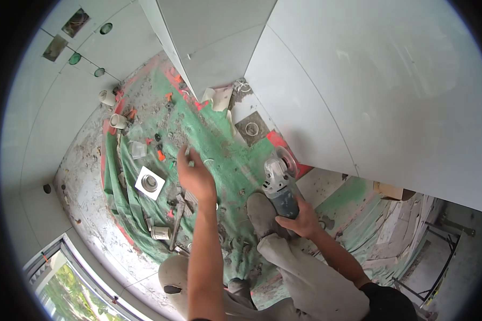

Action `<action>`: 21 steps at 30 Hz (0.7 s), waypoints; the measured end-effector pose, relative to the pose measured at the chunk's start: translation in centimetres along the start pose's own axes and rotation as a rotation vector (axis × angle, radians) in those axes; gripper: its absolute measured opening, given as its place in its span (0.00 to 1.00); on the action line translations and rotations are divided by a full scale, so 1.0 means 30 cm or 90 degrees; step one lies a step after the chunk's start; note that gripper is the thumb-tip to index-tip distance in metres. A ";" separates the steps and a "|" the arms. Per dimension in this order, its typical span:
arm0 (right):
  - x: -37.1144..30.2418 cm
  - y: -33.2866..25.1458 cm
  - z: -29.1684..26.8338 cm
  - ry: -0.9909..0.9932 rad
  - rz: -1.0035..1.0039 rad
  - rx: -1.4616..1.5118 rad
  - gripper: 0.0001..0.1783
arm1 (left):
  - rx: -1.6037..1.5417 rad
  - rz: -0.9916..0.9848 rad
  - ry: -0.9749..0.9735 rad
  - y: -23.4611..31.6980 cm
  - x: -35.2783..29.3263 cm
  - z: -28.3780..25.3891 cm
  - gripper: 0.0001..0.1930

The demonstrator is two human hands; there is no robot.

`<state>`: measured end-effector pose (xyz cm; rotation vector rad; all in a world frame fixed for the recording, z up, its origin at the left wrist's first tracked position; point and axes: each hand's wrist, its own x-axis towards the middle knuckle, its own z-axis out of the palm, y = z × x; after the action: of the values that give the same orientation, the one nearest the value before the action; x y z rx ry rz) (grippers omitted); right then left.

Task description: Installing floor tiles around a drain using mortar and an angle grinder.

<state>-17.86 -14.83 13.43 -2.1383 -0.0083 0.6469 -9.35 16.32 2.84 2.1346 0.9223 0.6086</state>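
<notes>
My right hand (302, 218) is wrapped round the dark body of an angle grinder (277, 182). Its grey metal head and guarded round disc point up and away, near the foot of the right-hand wall. Out over the floor, my left hand (196, 175) holds nothing, its fingers partly bent and apart. To the left of that hand a white square plate with a round metal drain (149, 183) lies on the green floor sheet (214, 134). My shoe (262, 211) is just beside the grinder.
Large pale wall panels (380, 85) rise on the right, and a narrow projecting wall (209, 48) stands ahead. Orange plastic pieces (161, 155), a cup (118, 121), a tin-like container (160, 233) and debris litter the sheet. A window (72, 286) is at lower left; a cardboard box (389, 191) sits right.
</notes>
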 end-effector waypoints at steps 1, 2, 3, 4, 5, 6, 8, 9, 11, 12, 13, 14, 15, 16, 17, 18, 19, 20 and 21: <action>0.006 0.012 0.010 0.007 0.032 0.025 0.32 | 0.019 -0.072 0.001 0.022 -0.060 -0.063 0.09; 0.009 0.009 0.031 0.009 0.061 0.055 0.31 | 0.021 -0.060 0.001 0.009 -0.134 -0.104 0.10; 0.034 -0.003 0.041 0.002 0.052 0.059 0.31 | 0.028 -0.047 0.008 -0.001 -0.203 -0.123 0.11; 0.049 -0.021 0.053 -0.022 0.069 0.119 0.31 | -0.142 -0.097 -0.083 0.014 -0.281 -0.130 0.14; 0.046 -0.028 0.049 -0.039 0.093 0.169 0.32 | -0.323 -0.153 -0.180 0.042 -0.380 -0.118 0.17; 0.060 -0.029 0.057 -0.042 0.091 0.167 0.32 | -0.353 -0.217 -0.308 0.050 -0.455 -0.119 0.20; 0.088 -0.008 0.074 -0.051 0.096 0.208 0.30 | -0.398 -0.304 -0.453 0.058 -0.594 -0.091 0.24; 0.109 0.003 0.075 -0.054 0.091 0.202 0.30 | -0.414 -0.323 -0.468 0.081 -0.610 -0.069 0.26; 0.146 0.032 0.074 0.014 -0.054 0.123 0.30 | -0.452 -0.297 -0.503 0.130 -0.585 -0.084 0.24; 0.152 0.052 0.063 0.013 -0.050 0.114 0.30 | -0.484 -0.276 -0.546 0.165 -0.578 -0.103 0.23; 0.171 0.075 0.048 -0.006 -0.047 0.106 0.29 | -0.536 -0.269 -0.561 0.163 -0.579 -0.069 0.21; 0.196 0.068 0.043 -0.028 -0.048 0.103 0.29 | -0.538 -0.272 -0.556 0.179 -0.563 -0.057 0.21; 0.201 0.059 0.038 -0.032 -0.048 0.101 0.29 | -0.589 -0.326 -0.559 0.199 -0.549 -0.049 0.20; 0.200 0.050 0.030 -0.041 -0.028 0.085 0.29 | -0.640 -0.379 -0.561 0.212 -0.538 -0.047 0.20; 0.204 0.030 0.028 -0.047 -0.009 0.069 0.29 | -0.640 -0.378 -0.560 0.199 -0.529 -0.041 0.20; 0.214 0.017 0.033 -0.048 -0.011 0.070 0.29 | -0.607 -0.395 -0.591 0.181 -0.519 -0.036 0.21; 0.224 0.005 0.043 -0.069 0.029 0.110 0.30 | -0.573 -0.411 -0.622 0.164 -0.507 -0.032 0.22; 0.222 0.000 0.046 -0.088 0.071 0.149 0.31 | -0.572 -0.412 -0.624 0.149 -0.506 -0.028 0.22; 0.222 0.036 0.038 -0.083 0.071 0.147 0.31 | -0.574 -0.410 -0.649 0.149 -0.500 -0.015 0.22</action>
<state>-12.86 -13.07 9.11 -1.8819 0.1094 0.8117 -17.23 2.89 4.56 0.9762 0.5072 -0.3594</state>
